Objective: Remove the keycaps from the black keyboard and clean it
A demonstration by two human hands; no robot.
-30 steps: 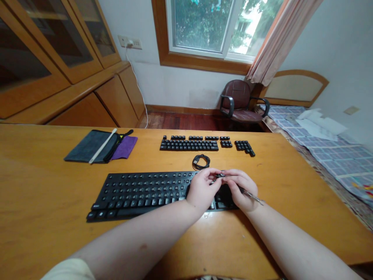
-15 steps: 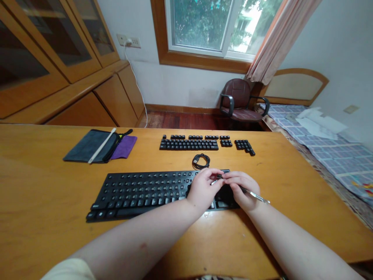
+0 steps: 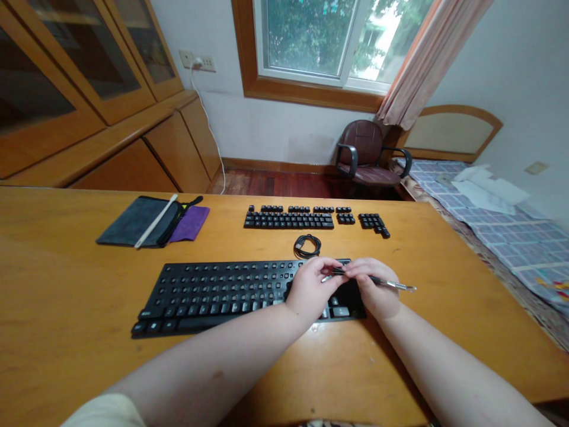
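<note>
Right of frame centre, fingers of the right hand (image 3: pixel 377 286) clamp a slender silver-and-black tool (image 3: pixel 396 285), now swung nearer level, uncovering the lower-right keys of the black plastic keyboard (image 3: pixel 222 290); left hand (image 3: pixel 311 289) grip hidden, cannot tell.

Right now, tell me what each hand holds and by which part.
Right hand: a slim tool, by its dark part, silvery end jutting out. Left hand: cannot tell.

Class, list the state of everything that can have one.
Keyboard: many caps off
Loose keycaps: arranged in rows
Cable: coiled
Slim tool: held in right hand
Left hand: bent, hold unclear
Purple cloth: lying flat
Cabinet doors: shut
Window: appears closed
Curtain: gathered aside
Plug: in socket
</note>
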